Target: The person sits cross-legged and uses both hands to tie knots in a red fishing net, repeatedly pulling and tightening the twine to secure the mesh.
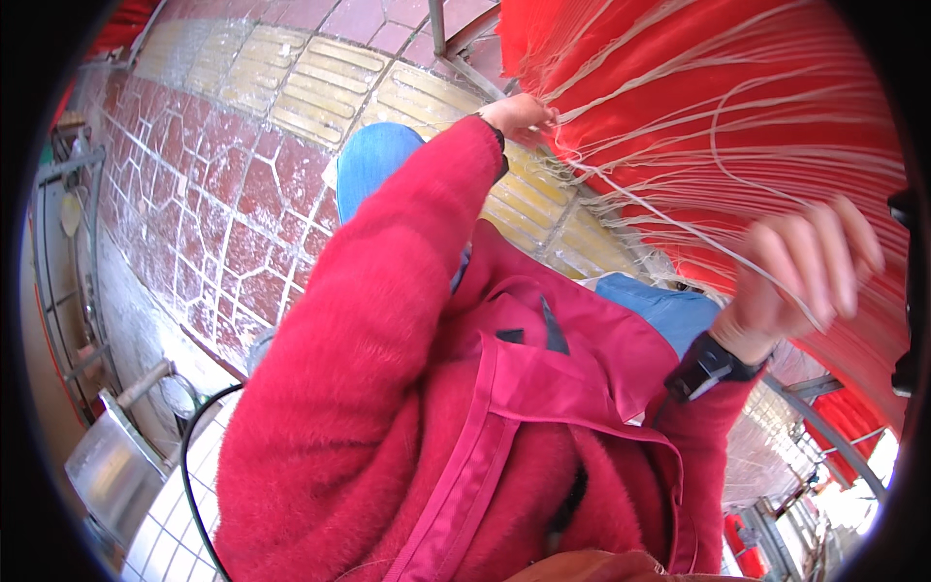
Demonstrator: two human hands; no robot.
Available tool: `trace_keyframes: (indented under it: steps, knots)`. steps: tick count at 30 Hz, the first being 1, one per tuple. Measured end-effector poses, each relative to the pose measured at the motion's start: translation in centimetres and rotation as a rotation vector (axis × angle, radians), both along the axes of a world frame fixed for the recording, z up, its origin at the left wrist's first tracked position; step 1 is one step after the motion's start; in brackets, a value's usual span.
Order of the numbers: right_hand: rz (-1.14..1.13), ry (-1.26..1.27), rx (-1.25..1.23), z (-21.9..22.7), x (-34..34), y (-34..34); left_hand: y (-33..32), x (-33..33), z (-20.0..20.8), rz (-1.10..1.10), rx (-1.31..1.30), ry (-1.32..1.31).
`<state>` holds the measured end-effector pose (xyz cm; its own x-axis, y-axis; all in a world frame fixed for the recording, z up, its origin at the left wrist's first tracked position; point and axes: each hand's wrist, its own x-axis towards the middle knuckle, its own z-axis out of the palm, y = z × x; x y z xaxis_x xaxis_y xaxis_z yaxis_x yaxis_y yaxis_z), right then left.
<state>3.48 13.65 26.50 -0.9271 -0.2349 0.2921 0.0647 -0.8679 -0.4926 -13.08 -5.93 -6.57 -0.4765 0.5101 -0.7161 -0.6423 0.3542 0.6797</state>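
Observation:
My left hand (524, 114) reaches to the edge of a red hanging cloth (630, 145), its fingers pinched together at the loose white strands there. A white thread (669, 218) runs slack from beside those fingertips across the red cloth to my right hand (800, 267). The right hand is raised in front of the cloth, its fingers curled and smeared by motion, with the thread at its fingertips. Many pale strands fan across the cloth and hang as a loose fringe (616, 204) along its near edge. The exact grip of the left fingertips is partly hidden.
A metal frame (465, 48) stands at the cloth's far corner. Yellow ribbed paving (320, 82) and red patterned tiles (247, 194) cover the ground. On the left are a metal container (116, 466) and a black cable (189, 456). More red cloth (844, 427) hangs at right.

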Motion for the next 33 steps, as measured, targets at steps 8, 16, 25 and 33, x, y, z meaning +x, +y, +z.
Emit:
trace_keyframes:
  steps: [8, 16, 25, 33]
  knots:
    - [-0.146, -0.384, 0.388, -14.0, 2.4, 0.7, 1.7, -0.2, 7.6, 0.357, 0.46, -0.18]
    - [-0.195, -0.772, 1.09, -26.2, 5.9, 4.0, 0.5, 1.9, 13.9, 0.331, 0.429, 0.327]
    - [-0.146, -0.533, 1.776, -24.9, 5.5, 4.2, 0.4, 4.2, 16.1, 0.233, 0.739, 0.155]
    - [-0.311, -0.246, 1.518, -25.5, -0.1, -2.4, 0.7, 4.2, 16.9, 0.104, 0.891, 0.078]
